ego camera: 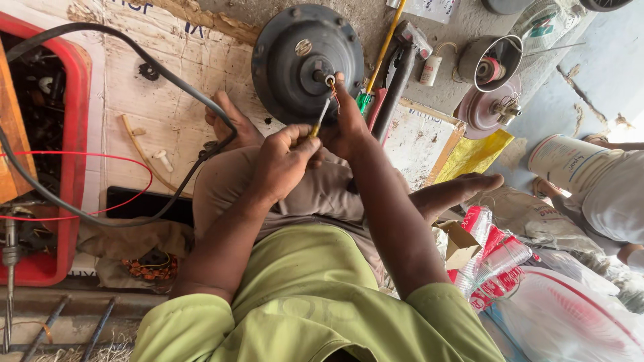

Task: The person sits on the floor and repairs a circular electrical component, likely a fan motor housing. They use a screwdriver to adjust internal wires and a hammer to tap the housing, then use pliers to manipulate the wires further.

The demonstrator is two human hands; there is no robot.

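Note:
A dark round fan motor housing point(295, 57) stands on edge on the floor before me, its shaft end facing me. My left hand point(285, 161) grips a thin yellow-handled tool point(316, 122) whose tip points up toward the shaft. My right hand point(349, 124) is pinched on thin orange wires point(333, 86) beside the shaft's centre. Both hands meet just below the housing, above my bent knees.
A red crate point(64, 167) of parts sits at left, with a black cable point(134, 50) and a red wire point(100, 157) looping out. Hammers and screwdrivers point(392, 74) lie right of the motor. Another motor part point(493, 100), a yellow bag and plastic sacks point(537, 302) lie at right. Another person's clothed limb point(604, 181) is at far right.

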